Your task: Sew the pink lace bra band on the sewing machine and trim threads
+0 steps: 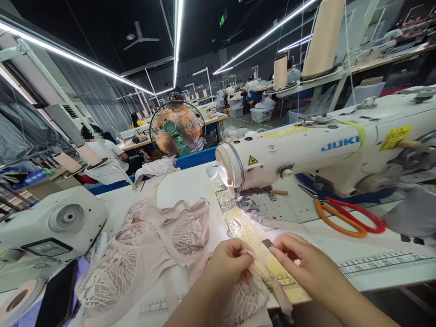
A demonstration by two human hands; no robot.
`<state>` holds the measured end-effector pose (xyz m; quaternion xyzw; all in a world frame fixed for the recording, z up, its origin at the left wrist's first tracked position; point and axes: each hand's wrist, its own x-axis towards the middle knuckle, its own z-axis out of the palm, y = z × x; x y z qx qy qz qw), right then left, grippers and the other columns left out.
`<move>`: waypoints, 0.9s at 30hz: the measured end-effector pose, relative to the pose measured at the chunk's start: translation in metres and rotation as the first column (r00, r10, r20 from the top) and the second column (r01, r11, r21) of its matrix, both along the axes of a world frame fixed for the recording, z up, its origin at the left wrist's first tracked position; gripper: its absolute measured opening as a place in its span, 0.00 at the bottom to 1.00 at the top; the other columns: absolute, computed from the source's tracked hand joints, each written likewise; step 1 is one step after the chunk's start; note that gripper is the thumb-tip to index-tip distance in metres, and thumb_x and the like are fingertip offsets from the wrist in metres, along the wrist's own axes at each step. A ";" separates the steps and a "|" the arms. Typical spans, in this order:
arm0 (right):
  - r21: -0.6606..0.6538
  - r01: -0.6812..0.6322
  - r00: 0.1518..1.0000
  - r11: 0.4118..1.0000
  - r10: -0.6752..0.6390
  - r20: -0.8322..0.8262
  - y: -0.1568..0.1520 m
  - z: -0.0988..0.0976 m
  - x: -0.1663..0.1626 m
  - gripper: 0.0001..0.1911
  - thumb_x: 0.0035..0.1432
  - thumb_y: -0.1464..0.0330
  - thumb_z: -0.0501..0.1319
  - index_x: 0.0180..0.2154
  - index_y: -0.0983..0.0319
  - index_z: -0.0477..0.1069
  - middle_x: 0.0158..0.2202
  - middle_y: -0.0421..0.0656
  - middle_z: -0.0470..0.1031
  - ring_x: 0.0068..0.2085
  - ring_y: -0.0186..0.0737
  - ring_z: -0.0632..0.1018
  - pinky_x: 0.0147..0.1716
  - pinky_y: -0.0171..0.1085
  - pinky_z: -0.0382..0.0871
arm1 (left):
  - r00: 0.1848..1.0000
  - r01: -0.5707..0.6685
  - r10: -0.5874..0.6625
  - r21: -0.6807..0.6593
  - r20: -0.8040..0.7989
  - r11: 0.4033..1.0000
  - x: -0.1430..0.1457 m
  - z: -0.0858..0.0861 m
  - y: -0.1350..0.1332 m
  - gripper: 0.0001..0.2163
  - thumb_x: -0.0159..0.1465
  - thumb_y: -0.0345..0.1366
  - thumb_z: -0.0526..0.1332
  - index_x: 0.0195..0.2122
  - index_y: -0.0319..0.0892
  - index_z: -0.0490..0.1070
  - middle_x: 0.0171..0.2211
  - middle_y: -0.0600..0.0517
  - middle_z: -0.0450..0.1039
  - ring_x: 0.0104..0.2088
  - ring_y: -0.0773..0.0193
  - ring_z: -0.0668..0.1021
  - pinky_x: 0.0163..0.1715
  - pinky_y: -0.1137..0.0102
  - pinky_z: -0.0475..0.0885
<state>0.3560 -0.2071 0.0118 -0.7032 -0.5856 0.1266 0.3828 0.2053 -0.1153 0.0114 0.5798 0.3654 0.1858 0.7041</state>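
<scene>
My left hand (pixel 227 262) pinches a thin beige strap of a lace bra (pixel 250 290), whose cup hangs over the table's front edge below it. The strap's free end (pixel 283 299) trails down to the right. My right hand (pixel 303 261) is closed, thumb and index finger together at a small dark flat piece (pixel 268 244); what that piece is I cannot make out. Left of my hands, more beige lace bras (pixel 136 263) lie in a heap. Behind my hands the lit needle area of a JUKI sewing machine (pixel 289 154) stands over a yellow taped strip (pixel 254 231).
Orange-handled scissors (pixel 337 220) and red-handled scissors (pixel 361 215) lie right of the machine. A printed ruler (pixel 381 263) runs along the front edge. At left are a phone (pixel 56 295), a tape roll (pixel 20 302) and a white device (pixel 57 222). A fan (pixel 177 129) stands behind.
</scene>
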 end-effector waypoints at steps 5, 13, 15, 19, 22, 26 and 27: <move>-0.245 0.056 0.991 0.968 -0.024 0.131 0.005 -0.023 0.023 0.11 0.54 0.66 0.50 0.38 0.57 0.67 0.24 0.38 0.72 0.24 0.40 0.73 0.22 0.35 0.63 | 0.999 0.036 -0.036 -0.006 0.028 0.999 0.001 0.001 -0.001 0.07 0.46 0.34 0.61 0.25 0.37 0.68 0.12 0.59 0.63 0.11 0.75 0.65 0.11 0.80 0.60; 0.139 -0.078 0.975 0.987 0.046 0.219 -0.002 -0.013 0.001 0.12 0.60 0.66 0.48 0.36 0.56 0.70 0.33 0.43 0.74 0.33 0.39 0.76 0.29 0.35 0.69 | 0.998 0.022 -0.023 0.019 0.053 1.000 0.003 0.002 -0.003 0.09 0.47 0.34 0.63 0.25 0.38 0.64 0.14 0.59 0.64 0.13 0.74 0.66 0.12 0.79 0.61; 0.098 -0.145 0.971 0.984 0.123 0.207 -0.003 -0.004 -0.011 0.14 0.61 0.68 0.47 0.31 0.57 0.69 0.29 0.41 0.73 0.30 0.38 0.75 0.27 0.34 0.68 | 0.998 0.027 -0.028 0.027 0.054 0.999 0.003 0.002 -0.003 0.09 0.47 0.35 0.63 0.26 0.38 0.63 0.13 0.59 0.64 0.13 0.74 0.66 0.13 0.79 0.61; 0.090 -0.115 0.937 0.989 0.078 0.341 0.000 -0.004 -0.023 0.14 0.59 0.71 0.48 0.25 0.58 0.66 0.25 0.40 0.70 0.27 0.39 0.73 0.23 0.35 0.63 | 0.999 0.018 -0.020 0.041 0.035 0.999 0.003 0.003 -0.004 0.10 0.47 0.35 0.63 0.27 0.39 0.63 0.12 0.59 0.63 0.13 0.74 0.65 0.13 0.78 0.61; 0.163 -0.078 0.907 0.984 0.002 0.421 0.002 -0.010 -0.024 0.13 0.58 0.71 0.49 0.22 0.59 0.63 0.22 0.39 0.67 0.24 0.38 0.71 0.20 0.34 0.59 | 0.999 0.022 -0.023 0.041 0.022 0.999 0.003 0.005 -0.005 0.09 0.48 0.35 0.62 0.26 0.39 0.62 0.13 0.59 0.64 0.13 0.73 0.66 0.14 0.78 0.61; 0.234 -0.042 0.910 0.971 -0.060 0.411 0.002 -0.008 -0.022 0.12 0.57 0.71 0.50 0.21 0.59 0.58 0.20 0.37 0.64 0.22 0.36 0.69 0.19 0.33 0.57 | 0.998 0.062 -0.063 0.037 0.027 0.997 0.003 0.006 -0.005 0.09 0.48 0.35 0.62 0.26 0.38 0.63 0.14 0.57 0.66 0.15 0.72 0.68 0.18 0.76 0.63; 0.237 -0.038 0.916 0.971 -0.061 0.397 0.001 -0.007 -0.021 0.12 0.56 0.71 0.51 0.21 0.59 0.58 0.20 0.37 0.64 0.22 0.36 0.69 0.20 0.33 0.57 | 0.998 0.061 -0.062 0.045 0.022 0.997 0.003 0.006 -0.004 0.09 0.47 0.35 0.63 0.26 0.38 0.63 0.14 0.57 0.66 0.15 0.72 0.68 0.18 0.76 0.63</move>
